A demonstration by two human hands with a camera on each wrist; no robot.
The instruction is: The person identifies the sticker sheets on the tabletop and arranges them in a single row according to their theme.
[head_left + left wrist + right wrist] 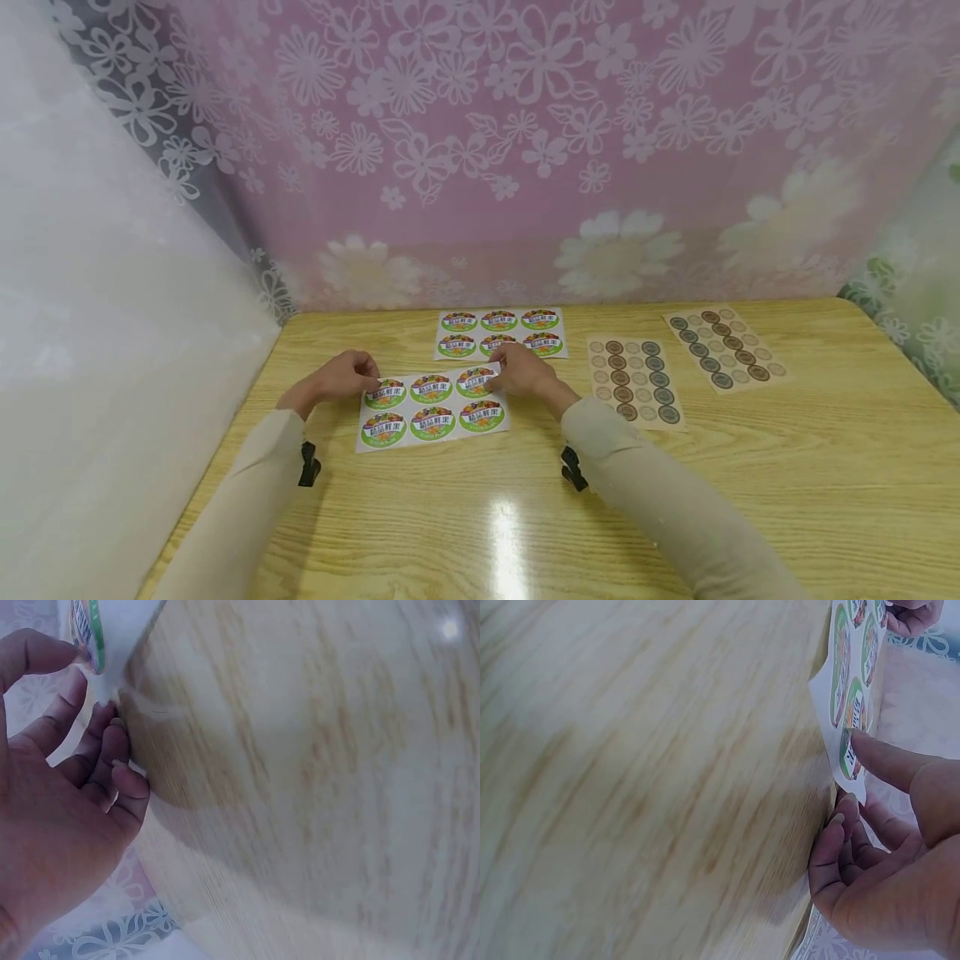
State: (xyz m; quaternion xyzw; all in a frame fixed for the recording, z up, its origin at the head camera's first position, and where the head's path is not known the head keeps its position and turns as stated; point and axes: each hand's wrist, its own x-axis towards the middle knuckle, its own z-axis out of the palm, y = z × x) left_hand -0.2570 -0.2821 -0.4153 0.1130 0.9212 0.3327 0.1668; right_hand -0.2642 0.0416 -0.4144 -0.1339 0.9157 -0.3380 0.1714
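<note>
A white sheet of oval fruit stickers (pixel 432 407) lies between the two hands, several green-edged labels printed on it. At its upper left corner the left hand (pixel 346 374) pinches the sheet between thumb and forefinger, also visible in the left wrist view, where the remaining fingers curl below. The right hand (pixel 522 373) pinches the upper right corner; in the right wrist view its thumb (pixel 889 761) presses on a sticker and the other fingers tuck under the edge. That near corner rises slightly off the table there. Behind stands no gap to a second matching sticker sheet (pixel 498 320), partly covered by the right hand.
Two tan sheets of small round stickers lie to the right, one nearer (pixel 635 381) and one farther (pixel 724 347). All rest on a wood-grain table (pixel 420 525). A pink flowered curtain (pixel 480 167) hangs along the back, and a white sheet (pixel 112 292) at the left.
</note>
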